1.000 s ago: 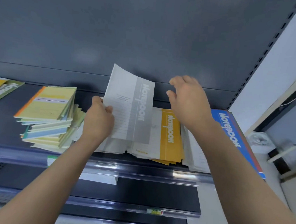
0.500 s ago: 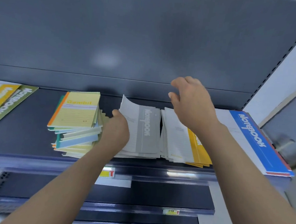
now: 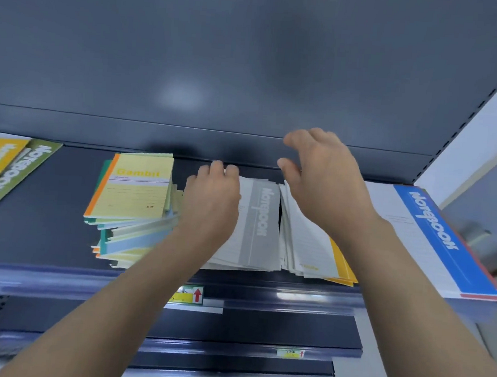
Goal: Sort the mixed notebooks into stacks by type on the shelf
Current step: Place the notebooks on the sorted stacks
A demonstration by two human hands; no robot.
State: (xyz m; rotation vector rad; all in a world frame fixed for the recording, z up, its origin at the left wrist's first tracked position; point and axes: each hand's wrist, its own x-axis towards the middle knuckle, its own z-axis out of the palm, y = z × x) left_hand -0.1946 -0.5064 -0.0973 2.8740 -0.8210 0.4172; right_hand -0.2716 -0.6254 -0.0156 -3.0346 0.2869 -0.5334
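Resting flat on the grey notebook (image 3: 258, 218), the left hand (image 3: 211, 203) is seen palm down, fingers loosely together, curled over its far edge. The right hand (image 3: 324, 182) is held open and spread above the white-and-yellow stack (image 3: 310, 248), touching nothing visibly. Five groups are counted on the shelf (image 3: 47, 233): green and yellow notebooks (image 3: 7, 168) at far left, the Gambit pile (image 3: 135, 198), the grey stack, the white-and-yellow stack, and a blue notebook (image 3: 438, 231) at right. Copies per stack cannot be counted.
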